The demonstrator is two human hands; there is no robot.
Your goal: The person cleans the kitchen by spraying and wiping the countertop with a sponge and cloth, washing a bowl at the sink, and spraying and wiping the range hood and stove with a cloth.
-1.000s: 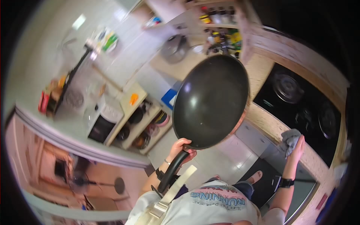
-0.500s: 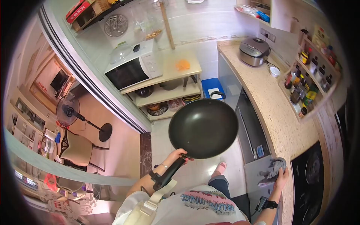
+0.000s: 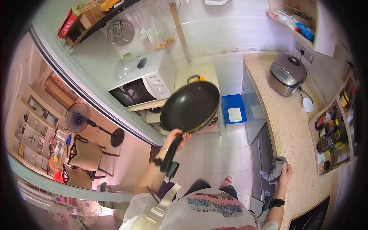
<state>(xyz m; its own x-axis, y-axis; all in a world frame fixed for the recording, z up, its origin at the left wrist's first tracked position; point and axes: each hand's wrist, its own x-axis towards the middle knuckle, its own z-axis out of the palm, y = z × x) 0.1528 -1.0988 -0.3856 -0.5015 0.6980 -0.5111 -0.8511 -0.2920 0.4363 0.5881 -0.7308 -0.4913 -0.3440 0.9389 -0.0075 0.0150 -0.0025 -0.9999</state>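
Note:
A large black frying pan (image 3: 190,107) is held out in front of me, with its dark inner face up and its small loop handle at the far rim. My left hand (image 3: 175,141) grips it where the long black handle meets the pan. In my right hand (image 3: 285,174) is a bunched grey cloth (image 3: 275,170), close to the front edge of the stone counter (image 3: 285,132). The pan hides part of the shelf behind it.
A white microwave (image 3: 143,82) stands on the shelf unit at the back. On the counter are a rice cooker (image 3: 286,74) and a small white bowl (image 3: 307,104). A blue bin (image 3: 233,109) is on the floor. Bottles fill the rack (image 3: 331,134) at right.
The pan has moved away from me and left, toward the shelf, and is tilted more. My view has shifted toward the back wall. Both hands keep their holds.

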